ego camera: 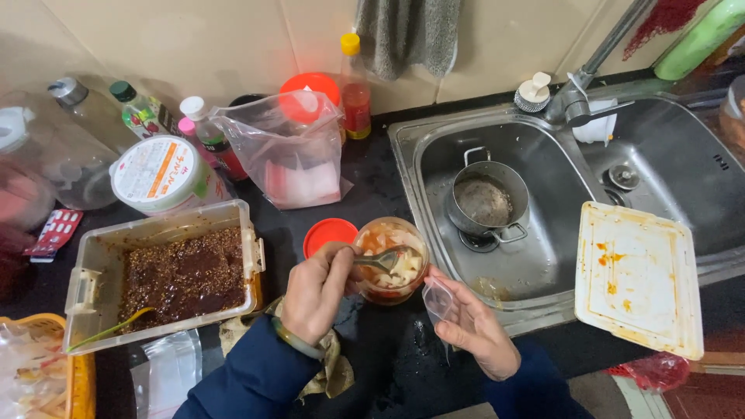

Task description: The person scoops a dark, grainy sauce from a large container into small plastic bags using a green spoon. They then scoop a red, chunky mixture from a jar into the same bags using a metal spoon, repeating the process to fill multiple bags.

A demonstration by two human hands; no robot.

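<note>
My left hand (pixel 314 291) grips a metal spoon (pixel 382 259) whose bowl is down in a clear round jar (pixel 393 259) of pale pieces in red sauce. The jar stands on the dark counter beside the sink. My right hand (pixel 473 326) holds a small clear plastic bag (pixel 439 299) just right of the jar. The jar's orange lid (pixel 329 233) lies on the counter to its left.
A clear tub of dark chunky paste (pixel 180 275) with a green utensil sits at left. Bottles, a round white tub (pixel 159 174) and a plastic bag (pixel 295 151) line the wall. A metal pot (pixel 485 203) sits in the sink. A stained white lid (pixel 638 278) rests on the sink's edge.
</note>
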